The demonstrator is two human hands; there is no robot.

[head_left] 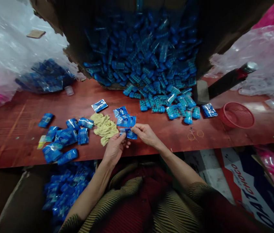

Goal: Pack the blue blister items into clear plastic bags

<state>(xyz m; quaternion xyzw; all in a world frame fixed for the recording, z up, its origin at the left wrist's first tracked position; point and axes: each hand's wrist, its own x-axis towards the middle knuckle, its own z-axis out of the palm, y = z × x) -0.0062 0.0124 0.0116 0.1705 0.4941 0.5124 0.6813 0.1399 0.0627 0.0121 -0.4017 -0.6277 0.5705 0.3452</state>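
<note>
Over the middle of the red table I hold a flat blue printed packet [126,121]. My right hand [148,135] pinches its right end between thumb and fingers. At the packet's lower left, my left hand [114,148] has thumb and fingers closed on its near edge; part of that grip is hidden. More flat blue packets [120,111] lie just behind and under the held one. A crumpled yellow-green cloth [104,127] sits left of the packets. Further left is a heap of filled blue packets [65,137].
Blue items in clear wrap [146,69] spill from a torn cardboard box at the back. A red plastic basket [238,115], rubber bands [195,134] and a dark cylinder [226,84] stand or lie right. Below the table's front edge, more blue packets [66,191] are piled.
</note>
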